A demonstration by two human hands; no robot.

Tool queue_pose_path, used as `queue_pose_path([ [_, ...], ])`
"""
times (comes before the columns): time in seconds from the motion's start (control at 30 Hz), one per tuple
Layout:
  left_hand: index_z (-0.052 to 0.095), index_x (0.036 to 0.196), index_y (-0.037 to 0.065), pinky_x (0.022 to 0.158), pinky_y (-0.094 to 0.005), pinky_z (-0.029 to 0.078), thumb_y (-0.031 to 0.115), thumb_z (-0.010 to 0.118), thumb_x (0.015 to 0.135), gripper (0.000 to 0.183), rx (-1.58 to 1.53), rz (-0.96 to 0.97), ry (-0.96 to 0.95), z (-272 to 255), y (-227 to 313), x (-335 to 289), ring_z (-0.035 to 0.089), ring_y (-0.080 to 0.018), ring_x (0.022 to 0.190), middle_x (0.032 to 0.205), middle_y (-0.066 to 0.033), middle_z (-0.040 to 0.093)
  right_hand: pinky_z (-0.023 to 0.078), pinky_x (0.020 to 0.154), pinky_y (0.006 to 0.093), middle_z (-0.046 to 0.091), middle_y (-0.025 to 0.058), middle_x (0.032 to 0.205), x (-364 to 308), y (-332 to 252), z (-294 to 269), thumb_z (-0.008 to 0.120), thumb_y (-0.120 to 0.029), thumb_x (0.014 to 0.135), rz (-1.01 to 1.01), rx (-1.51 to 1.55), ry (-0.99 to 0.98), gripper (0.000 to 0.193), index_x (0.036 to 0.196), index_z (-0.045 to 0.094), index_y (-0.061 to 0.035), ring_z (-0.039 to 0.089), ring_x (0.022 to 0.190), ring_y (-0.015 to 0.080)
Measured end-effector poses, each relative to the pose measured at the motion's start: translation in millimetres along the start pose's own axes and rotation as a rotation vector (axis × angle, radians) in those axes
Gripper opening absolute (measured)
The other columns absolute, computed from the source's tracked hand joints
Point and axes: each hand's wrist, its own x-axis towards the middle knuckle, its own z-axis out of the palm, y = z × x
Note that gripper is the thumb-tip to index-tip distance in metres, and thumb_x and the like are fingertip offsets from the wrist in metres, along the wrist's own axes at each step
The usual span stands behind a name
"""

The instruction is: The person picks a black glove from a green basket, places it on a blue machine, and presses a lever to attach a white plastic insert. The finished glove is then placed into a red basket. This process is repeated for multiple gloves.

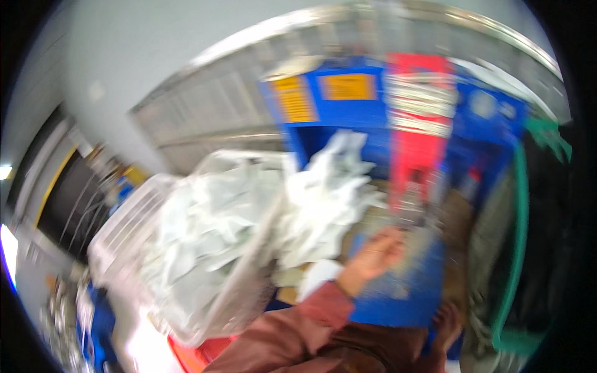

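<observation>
My left hand (376, 253) reaches over a worn blue work surface (398, 286), its fingers closed near the metal working end (413, 208) of a red machine head (420, 143). Motion blur hides what, if anything, is between the fingertips. Lower down, my right hand (448, 326) is beside the right edge of the blue surface, its fingers smeared by the blur. A heap of white, sheet-like pieces (329, 193) lies to the left of the machine head. White cord or wrapping (420, 102) is wound around the red head.
On the left stands a white plastic basket (130, 217) filled with similar white pieces (211, 217). A blue machine housing (354, 109) with yellow labels stands behind the work surface. To the right is a green-rimmed container (519, 248) with dark contents. Something red (199, 354) lies under the basket.
</observation>
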Motion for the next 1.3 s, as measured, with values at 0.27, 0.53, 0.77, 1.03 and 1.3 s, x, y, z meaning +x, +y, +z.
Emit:
queue_pose_path([
  [0.27,0.062,0.099,0.011,0.067,-0.0300,0.061,0.016,0.063,0.095,0.007,-0.062,0.065,0.099,19.6,20.4,-19.2,0.069,-0.0130,0.075,0.085,-0.0015,0.067,0.054,0.066,0.0325,0.065,0.0170,0.105,19.3,4.1,34.1,0.050,-0.019,0.100,-0.497,0.096,-0.667,0.035,0.130,0.053,-0.0011,0.064,0.082,0.0251],
  [0.53,0.055,0.097,0.013,0.068,-0.0298,0.060,0.018,0.064,0.095,0.010,0.009,0.088,-0.040,13.3,26.3,-7.4,0.064,-0.0097,0.069,0.083,0.0010,0.062,0.052,0.064,0.0317,0.066,0.0168,0.099,21.4,6.4,38.9,0.055,-0.014,0.098,-0.283,0.086,-0.416,0.030,0.122,0.058,0.0040,0.063,0.080,0.0245],
  [0.77,0.054,0.098,0.015,0.067,-0.0304,0.060,0.022,0.066,0.093,0.014,0.010,0.165,0.021,18.9,15.5,-7.1,0.063,-0.0082,0.069,0.081,0.0021,0.060,0.055,0.069,0.0378,0.065,0.0194,0.104,6.0,-6.1,35.3,0.054,-0.012,0.098,-0.046,-0.168,-0.168,0.030,0.122,0.057,0.0058,0.064,0.084,0.0275],
  [1.03,0.053,0.098,0.017,0.068,-0.0293,0.056,0.033,0.067,0.092,0.022,0.234,0.219,-0.006,14.4,7.2,-9.7,0.062,-0.0080,0.078,0.084,0.0033,0.058,0.055,0.073,0.0407,0.065,0.0233,0.109,2.8,-21.0,43.7,0.052,-0.009,0.096,-0.083,-0.170,-0.241,0.030,0.122,0.057,0.0057,0.064,0.092,0.0331],
  [1.3,0.061,0.117,0.016,0.076,-0.0239,0.054,0.038,0.066,0.093,0.033,0.063,0.279,0.256,33.0,-1.3,-17.5,0.063,-0.0075,0.089,0.104,0.0044,0.063,0.053,0.070,0.0390,0.065,0.0193,0.101,-2.3,-26.8,47.9,0.052,-0.009,0.096,0.078,-0.192,-0.047,0.029,0.120,0.057,0.0062,0.062,0.084,0.0305],
])
